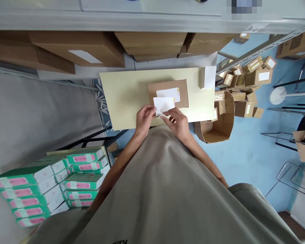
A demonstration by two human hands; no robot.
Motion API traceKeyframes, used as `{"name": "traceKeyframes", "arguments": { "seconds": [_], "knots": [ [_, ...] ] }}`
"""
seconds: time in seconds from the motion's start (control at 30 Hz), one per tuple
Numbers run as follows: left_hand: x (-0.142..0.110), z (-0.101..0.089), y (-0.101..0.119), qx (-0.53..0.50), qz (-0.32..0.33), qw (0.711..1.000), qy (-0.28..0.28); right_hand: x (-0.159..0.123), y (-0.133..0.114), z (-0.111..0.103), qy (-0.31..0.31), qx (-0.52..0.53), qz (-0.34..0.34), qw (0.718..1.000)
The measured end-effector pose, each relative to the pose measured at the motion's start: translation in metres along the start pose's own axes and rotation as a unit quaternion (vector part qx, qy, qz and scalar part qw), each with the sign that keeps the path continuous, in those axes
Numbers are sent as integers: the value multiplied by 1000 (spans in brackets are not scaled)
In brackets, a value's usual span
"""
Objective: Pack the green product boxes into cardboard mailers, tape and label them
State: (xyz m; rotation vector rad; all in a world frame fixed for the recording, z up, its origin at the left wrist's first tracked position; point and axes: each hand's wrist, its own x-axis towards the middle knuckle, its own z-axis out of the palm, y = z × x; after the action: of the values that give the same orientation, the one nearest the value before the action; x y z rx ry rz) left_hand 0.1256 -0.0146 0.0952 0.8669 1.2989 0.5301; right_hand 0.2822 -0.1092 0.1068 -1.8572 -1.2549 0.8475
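Observation:
A white label (163,104) with a small yellow mark at its top right corner is held between my two hands over the table's near side. My left hand (143,118) pinches its left edge. My right hand (177,122) has thumb and fingers closed at its lower right edge, where a corner looks bent. Just behind it, a flat brown cardboard box (183,94) lies on the pale yellow table (124,98). Another white label (170,93), also marked yellow, is on top of that box, partly covered by the one I hold.
A white box (209,77) stands at the table's back right. Large cartons (152,45) fill the shelf behind. To the right, an open carton (220,130) and many small parcels (251,78) are on the blue floor. Green and pink boxes (83,185) are stacked at lower left.

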Motion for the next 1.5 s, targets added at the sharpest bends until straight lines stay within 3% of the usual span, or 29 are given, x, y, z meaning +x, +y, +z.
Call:
{"name": "traceKeyframes", "arguments": {
  "seconds": [0.07,0.13,0.23,0.3,0.37,0.53,0.77,0.93,1.1,1.27,1.5],
  "knots": [
    [-2,5,-1,-9,-5,1000,3,10,20,-18,71,48,63,994],
    [-4,8,0,-20,-5,1000,0,21,43,-32,96,96,137,981],
    [-6,13,2,-15,-10,1000,1,36,72,-43,5,197,232,953],
    [-6,17,3,2,-15,1000,5,43,84,-45,-57,252,265,929],
    [-6,19,3,11,-19,1000,9,47,91,-46,-77,288,277,914],
    [0,20,-5,-5,-21,1000,18,53,93,-49,-80,312,282,904],
    [19,13,-35,-42,-35,997,58,52,87,-41,-102,228,266,931],
    [26,5,-48,-28,-44,994,93,36,71,-34,-75,199,195,958],
    [26,-1,-57,-17,-39,994,103,27,67,-35,-79,205,157,963],
    [42,2,-65,26,-16,995,91,58,94,-38,-49,147,166,974],
    [97,18,-67,179,72,974,116,121,124,-36,-53,15,176,983]
  ]
}}
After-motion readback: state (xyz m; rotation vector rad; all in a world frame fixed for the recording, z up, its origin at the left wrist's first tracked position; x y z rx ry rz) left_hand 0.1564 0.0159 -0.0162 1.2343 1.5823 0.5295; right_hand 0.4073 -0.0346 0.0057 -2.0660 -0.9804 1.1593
